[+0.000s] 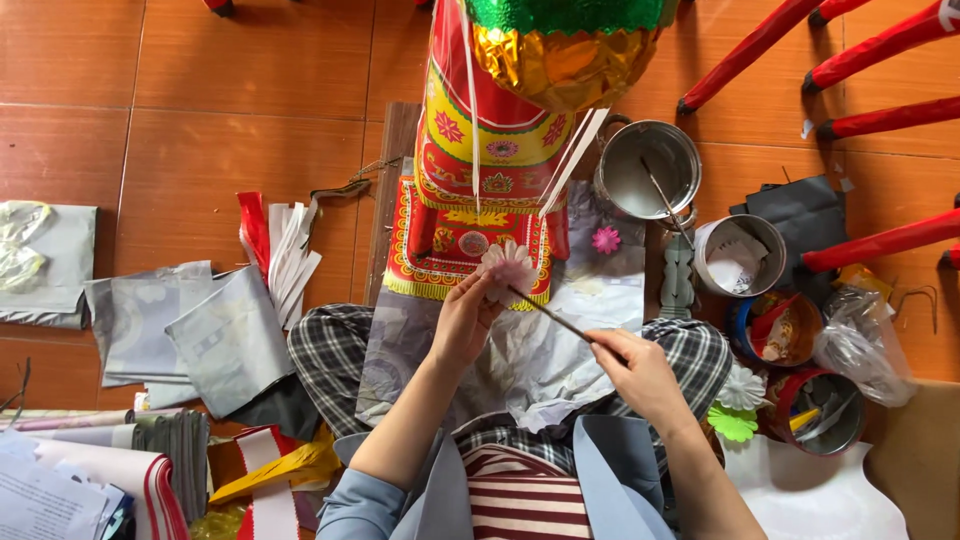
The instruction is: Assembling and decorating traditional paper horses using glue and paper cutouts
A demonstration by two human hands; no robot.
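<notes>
Both of your hands were busy over your lap. Your left hand [462, 322] had its fingers pinched together on a pale pink paper flower [509, 268], held up just in front of the red and yellow paper figure [478, 190]. Your right hand [632, 368] had its fingers clamped on a thin stick [548, 314], whose tip touched the flower. A steel pot [648, 168] stood near, to the right.

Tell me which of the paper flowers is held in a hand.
The pale pink paper flower, pinched by the left hand. The magenta one lies on the grey paper; the white and green ones lie by the tins.
</notes>
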